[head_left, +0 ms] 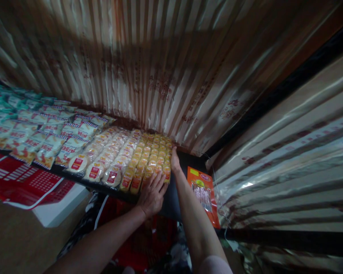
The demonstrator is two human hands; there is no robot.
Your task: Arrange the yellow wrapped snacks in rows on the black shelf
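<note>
Rows of small yellow-wrapped snack packs (145, 155) stand packed together on a dark shelf (171, 198). My left hand (153, 194) rests on the front packs at the right end, its fingers stretched out over them. Along the right side of the same block lies my right hand (175, 161), flat against the packs; its fingers are partly hidden. To the left are rows of round, clear-wrapped crackers (112, 176) with red labels. An orange pouch of sticks (202, 190) lies on the shelf to the right of my right forearm.
White snack bags (50, 148) and teal bags (15, 101) fill the shelf's left part. Below it are a red basket (25, 179) with a white handle and a white box (60, 207). A pleated, printed curtain (148, 68) hangs behind; a dark post (260, 95) slants at right.
</note>
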